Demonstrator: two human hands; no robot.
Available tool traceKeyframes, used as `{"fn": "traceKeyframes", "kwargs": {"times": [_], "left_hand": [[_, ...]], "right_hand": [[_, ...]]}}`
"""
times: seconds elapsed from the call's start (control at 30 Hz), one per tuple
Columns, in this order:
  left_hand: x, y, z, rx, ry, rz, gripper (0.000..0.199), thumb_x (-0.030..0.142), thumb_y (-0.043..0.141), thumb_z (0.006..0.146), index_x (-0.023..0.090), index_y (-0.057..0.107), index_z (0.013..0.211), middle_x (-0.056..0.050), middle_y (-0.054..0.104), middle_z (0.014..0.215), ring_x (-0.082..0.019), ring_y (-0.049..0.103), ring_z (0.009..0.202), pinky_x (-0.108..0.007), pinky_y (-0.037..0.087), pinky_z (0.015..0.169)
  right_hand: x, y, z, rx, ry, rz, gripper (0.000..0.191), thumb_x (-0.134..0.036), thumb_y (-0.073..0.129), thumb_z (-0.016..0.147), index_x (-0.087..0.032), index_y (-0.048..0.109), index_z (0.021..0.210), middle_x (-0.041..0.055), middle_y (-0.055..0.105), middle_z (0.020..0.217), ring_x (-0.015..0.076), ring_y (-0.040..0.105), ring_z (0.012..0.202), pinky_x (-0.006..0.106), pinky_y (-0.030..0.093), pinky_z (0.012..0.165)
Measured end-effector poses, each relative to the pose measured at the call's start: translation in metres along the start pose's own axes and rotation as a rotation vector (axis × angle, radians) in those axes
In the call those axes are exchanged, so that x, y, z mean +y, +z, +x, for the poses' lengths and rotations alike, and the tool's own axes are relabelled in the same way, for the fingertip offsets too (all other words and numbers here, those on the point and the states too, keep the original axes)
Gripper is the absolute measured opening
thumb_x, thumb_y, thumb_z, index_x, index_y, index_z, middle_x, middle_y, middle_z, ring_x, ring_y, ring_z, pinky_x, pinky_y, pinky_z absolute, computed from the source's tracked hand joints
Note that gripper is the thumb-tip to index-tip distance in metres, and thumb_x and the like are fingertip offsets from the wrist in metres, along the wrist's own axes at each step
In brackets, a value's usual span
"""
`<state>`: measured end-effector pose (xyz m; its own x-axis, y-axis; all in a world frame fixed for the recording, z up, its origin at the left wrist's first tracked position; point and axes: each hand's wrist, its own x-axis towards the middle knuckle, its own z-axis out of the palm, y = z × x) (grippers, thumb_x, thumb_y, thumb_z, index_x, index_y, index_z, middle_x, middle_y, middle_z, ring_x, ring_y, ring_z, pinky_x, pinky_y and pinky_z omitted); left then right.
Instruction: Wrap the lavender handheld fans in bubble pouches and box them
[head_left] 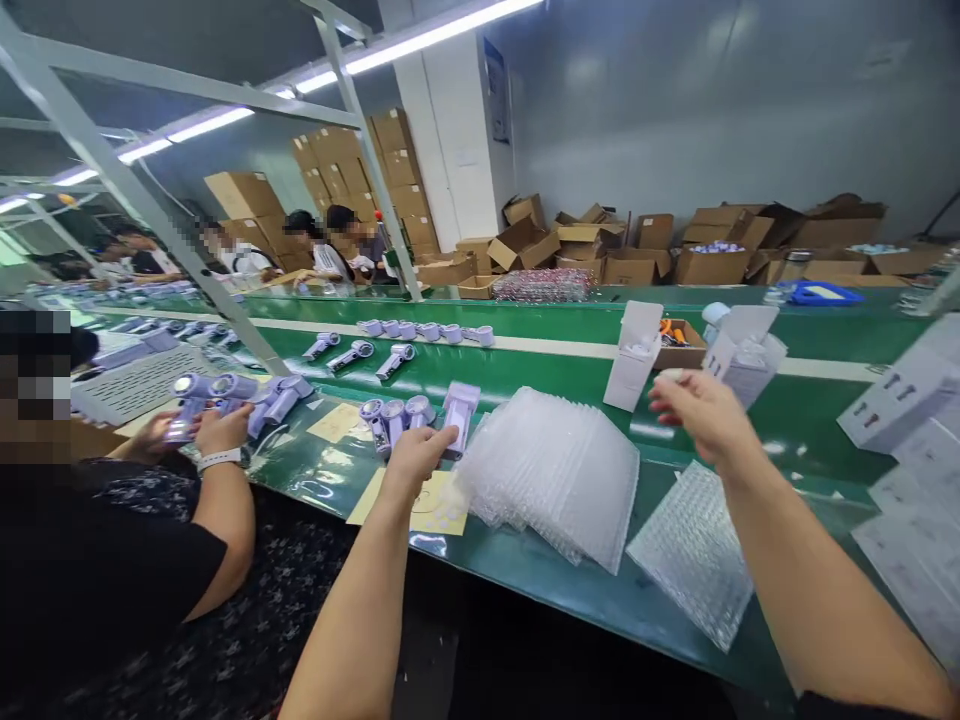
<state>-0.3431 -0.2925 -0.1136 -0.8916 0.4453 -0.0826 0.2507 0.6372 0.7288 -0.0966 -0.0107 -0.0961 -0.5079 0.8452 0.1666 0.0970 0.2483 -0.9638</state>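
Observation:
My left hand (417, 458) is closed on a lavender handheld fan (460, 412), thumb across its lower part. Several more lavender fans (396, 418) stand just left of it, beside a yellow paper sheet (375, 500). Right of this hand lies a fanned stack of bubble-wrap bags (555, 470). My right hand (701, 412) hangs over the bench with its fingers bent together. Something white shows at a fingertip, too small to name. Below that hand lies a single bubble-wrap bag (697, 550). Two open white boxes (632, 358) stand beyond the hand.
At my left a co-worker's hands (221, 432) hold lavender fans. More fans (360, 352) lie on the green belt (540, 368) ahead. White boxes (911, 440) are stacked at the right. A small carton with orange-handled tools (679, 345) stands behind the open boxes.

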Motion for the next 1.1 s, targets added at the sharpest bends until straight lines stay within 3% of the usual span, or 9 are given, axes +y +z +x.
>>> {"fn": "traceKeyframes", "kwargs": {"times": [0.13,0.27,0.4,0.5,0.63,0.8,0.93,1.0,1.1], "left_hand": [[0.057,0.08,-0.081,-0.293,0.225,-0.384,0.043,0.056,0.054,0.073,0.014,0.056,0.067,0.002,0.047,0.048,-0.008,0.042,0.04,-0.018,0.029,0.038],[0.081,0.166,-0.139,-0.724,0.589,-0.296,0.04,0.05,0.041,0.087,0.014,0.06,0.09,-0.004,0.063,0.071,-0.012,0.057,0.057,-0.023,0.046,0.055],[0.065,0.208,-0.138,-0.664,1.24,0.276,0.021,0.022,0.049,0.085,0.014,0.061,0.1,-0.011,0.064,0.097,-0.022,0.057,0.096,-0.034,0.045,0.085],[0.058,0.221,-0.129,-0.593,1.367,0.524,0.021,0.011,0.045,0.084,0.013,0.064,0.095,-0.011,0.063,0.095,-0.022,0.055,0.096,-0.033,0.045,0.084],[0.072,0.227,-0.139,-0.553,1.147,0.336,0.022,0.025,0.046,0.089,0.016,0.067,0.089,-0.007,0.065,0.086,-0.018,0.058,0.085,-0.029,0.046,0.077],[0.092,0.224,-0.158,-0.768,0.911,-0.017,0.016,0.014,0.051,0.078,0.016,0.066,0.073,-0.001,0.063,0.072,-0.013,0.057,0.071,-0.023,0.043,0.067],[0.098,0.219,-0.16,-0.642,0.583,-0.25,0.02,0.023,0.046,0.083,0.014,0.063,0.078,-0.001,0.059,0.067,-0.012,0.054,0.063,-0.023,0.042,0.059],[0.099,0.215,-0.162,-0.507,0.735,-0.278,0.019,0.024,0.046,0.083,0.014,0.061,0.076,-0.002,0.058,0.068,-0.013,0.053,0.065,-0.025,0.043,0.061],[0.095,0.207,-0.168,-0.292,1.276,-0.187,0.016,0.016,0.045,0.081,0.015,0.06,0.075,-0.004,0.055,0.069,-0.015,0.049,0.068,-0.028,0.042,0.063]], "right_hand": [[0.012,0.013,-0.092,-0.432,0.395,0.641,0.032,-0.043,0.064,0.077,-0.02,0.06,0.099,0.0101,0.067,0.104,0.0218,0.066,0.085,0.038,0.055,0.073],[0.024,-0.018,-0.131,-0.018,0.424,0.806,0.022,-0.037,0.059,0.081,-0.018,0.064,0.091,0.0039,0.068,0.074,0.0149,0.063,0.061,0.026,0.054,0.057],[0.035,-0.089,-0.17,0.098,0.458,0.64,0.036,-0.033,0.07,0.073,-0.023,0.06,0.106,0.0018,0.068,0.08,0.0153,0.064,0.059,0.024,0.053,0.051],[0.045,-0.119,-0.214,-0.032,0.579,0.653,0.051,-0.028,0.076,0.067,-0.028,0.056,0.114,0.0002,0.067,0.087,0.0155,0.064,0.062,0.026,0.055,0.057],[0.056,-0.111,-0.251,-0.192,0.689,0.809,0.054,-0.025,0.074,0.069,-0.028,0.053,0.119,0.0011,0.065,0.086,0.0165,0.063,0.065,0.029,0.055,0.056],[0.065,-0.088,-0.238,-0.191,0.672,0.822,0.046,-0.031,0.069,0.075,-0.027,0.051,0.117,0.0013,0.065,0.077,0.0161,0.063,0.064,0.025,0.053,0.051],[0.072,-0.085,-0.224,-0.251,0.632,0.692,0.039,-0.034,0.063,0.08,-0.024,0.049,0.115,-0.0002,0.064,0.07,0.0118,0.058,0.047,0.022,0.049,0.045],[0.074,-0.085,-0.222,-0.239,0.637,0.654,0.036,-0.034,0.063,0.081,-0.022,0.049,0.112,-0.0005,0.063,0.068,0.0115,0.057,0.045,0.022,0.048,0.043],[0.073,-0.085,-0.224,-0.206,0.625,0.687,0.034,-0.035,0.064,0.079,-0.021,0.051,0.108,0.0,0.063,0.069,0.0124,0.058,0.047,0.024,0.05,0.043]]}}
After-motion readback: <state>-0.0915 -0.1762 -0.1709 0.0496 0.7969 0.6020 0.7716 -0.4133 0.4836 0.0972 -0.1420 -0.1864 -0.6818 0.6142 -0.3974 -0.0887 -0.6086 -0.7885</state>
